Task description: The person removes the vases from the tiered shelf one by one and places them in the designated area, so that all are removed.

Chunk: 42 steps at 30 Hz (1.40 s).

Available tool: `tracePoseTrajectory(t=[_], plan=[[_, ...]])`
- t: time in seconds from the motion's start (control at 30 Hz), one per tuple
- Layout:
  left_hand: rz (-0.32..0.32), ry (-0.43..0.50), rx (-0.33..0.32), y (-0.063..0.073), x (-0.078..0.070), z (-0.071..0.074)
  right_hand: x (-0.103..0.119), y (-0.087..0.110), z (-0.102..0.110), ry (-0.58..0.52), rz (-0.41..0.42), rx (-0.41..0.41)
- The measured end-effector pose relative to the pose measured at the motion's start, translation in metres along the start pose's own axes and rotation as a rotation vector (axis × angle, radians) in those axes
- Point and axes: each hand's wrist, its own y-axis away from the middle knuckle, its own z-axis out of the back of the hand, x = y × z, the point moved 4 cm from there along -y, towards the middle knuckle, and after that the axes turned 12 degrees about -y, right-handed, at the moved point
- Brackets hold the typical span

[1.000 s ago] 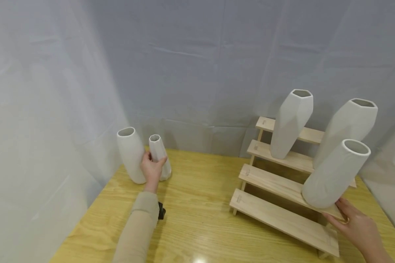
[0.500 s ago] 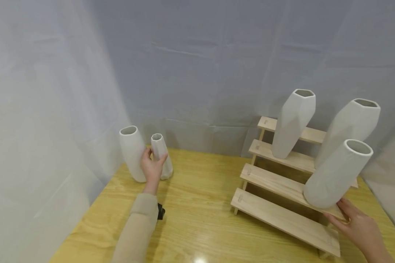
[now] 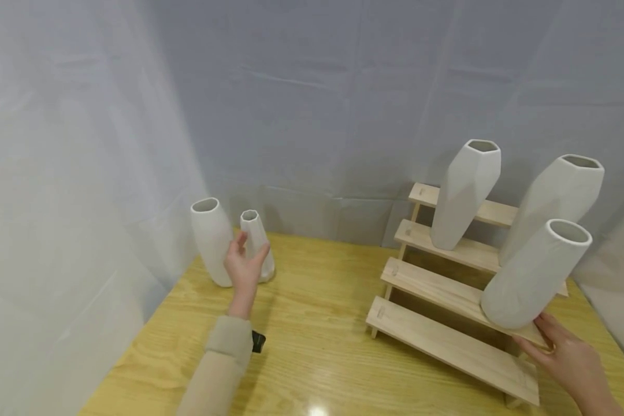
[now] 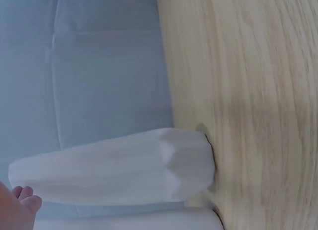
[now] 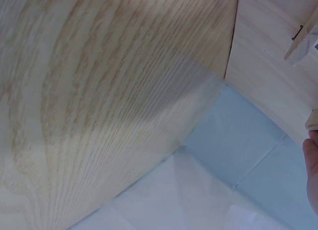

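At the back left of the table, a slim white vase (image 3: 256, 230) with a scalloped rim stands upright beside a wider oval-mouthed white vase (image 3: 210, 242). My left hand (image 3: 245, 268) is in front of the slim vase, thumb and fingers spread apart. In the left wrist view its fingertips (image 4: 31, 202) overlap the upper end of that vase, whose faceted base is on the table. My right hand (image 3: 574, 361) grips the right end of a board on the stepped wooden stand (image 3: 449, 342). Just above that grip, a round-mouthed white vase (image 3: 530, 283) stands on the board.
Two faceted white vases, one on the left (image 3: 465, 193) and one on the right (image 3: 556, 196), stand higher on the stand. A grey sheet (image 3: 301, 115) hangs behind the yellowish wooden table (image 3: 317, 346); pale sheeting (image 3: 57, 231) hangs at the left.
My left thumb and fingers have spread away from the slim vase they were around. The vase remains standing in place. My right hand keeps its grip on the stand.
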Motion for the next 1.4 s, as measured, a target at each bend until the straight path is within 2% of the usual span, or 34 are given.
tracePoseTrajectory(t=[0.27, 0.5, 0.77, 1.0, 1.2, 1.4], plan=[[-0.027, 0.071, 0.088, 0.015, -0.020, -0.015, 0.000, -0.001, -0.001, 0.007, -0.027, 0.033], [-0.123, 0.108, 0.158, 0.034, -0.033, -0.039, -0.002, -0.001, -0.001, 0.004, -0.016, 0.024], [-0.155, 0.093, 0.294, 0.053, -0.052, -0.071, -0.001, -0.001, -0.001, 0.011, -0.001, 0.010], [-0.215, 0.096, 0.397, 0.073, -0.065, -0.097, -0.001, 0.001, -0.001, 0.014, 0.008, -0.017], [-0.203, 0.065, 0.523, 0.089, -0.075, -0.120, -0.001, 0.002, -0.002, -0.002, 0.016, -0.049], [-0.253, 0.071, 0.618, 0.108, -0.093, -0.140, 0.001, 0.003, -0.001, -0.006, 0.040, -0.069]])
